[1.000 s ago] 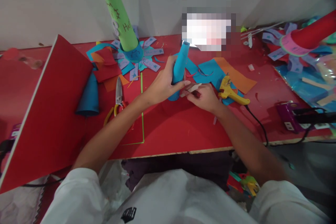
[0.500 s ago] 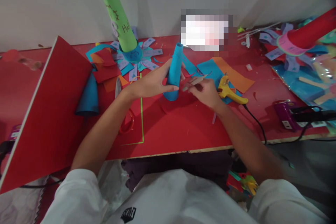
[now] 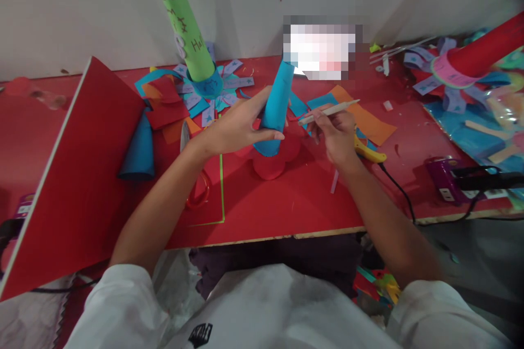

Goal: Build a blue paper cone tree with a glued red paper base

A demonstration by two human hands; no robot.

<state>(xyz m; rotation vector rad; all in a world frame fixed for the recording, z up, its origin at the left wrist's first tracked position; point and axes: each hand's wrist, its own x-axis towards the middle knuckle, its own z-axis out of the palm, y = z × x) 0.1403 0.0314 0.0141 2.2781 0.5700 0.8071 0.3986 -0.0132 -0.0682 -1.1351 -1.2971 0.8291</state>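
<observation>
My left hand (image 3: 245,125) is closed round a blue paper cone (image 3: 277,103), thumb across its front near the wide end. The cone leans to the right, and under it shows a red flower-shaped paper (image 3: 270,168). To the right, my right hand (image 3: 336,133) pinches a slim pale pen (image 3: 336,109) with a pointed end facing right. Partly hidden behind that hand lies a yellow hot glue gun (image 3: 370,151). Scissors (image 3: 199,191) with orange handles rest by my left forearm. Another blue cone (image 3: 139,152) stands at the left.
A red board (image 3: 69,174) stands upright at the left. A green paper tube (image 3: 184,27) on a paper flower base rises at the back; a red tube (image 3: 491,49) leans at the right. Orange paper (image 3: 368,122), a purple box (image 3: 444,180) and cables lie on the red table (image 3: 262,218).
The blue cone has tilted to the right, uncovering more of the red flower shape. My right hand has moved right, away from the cone, with the pen now pointing right.
</observation>
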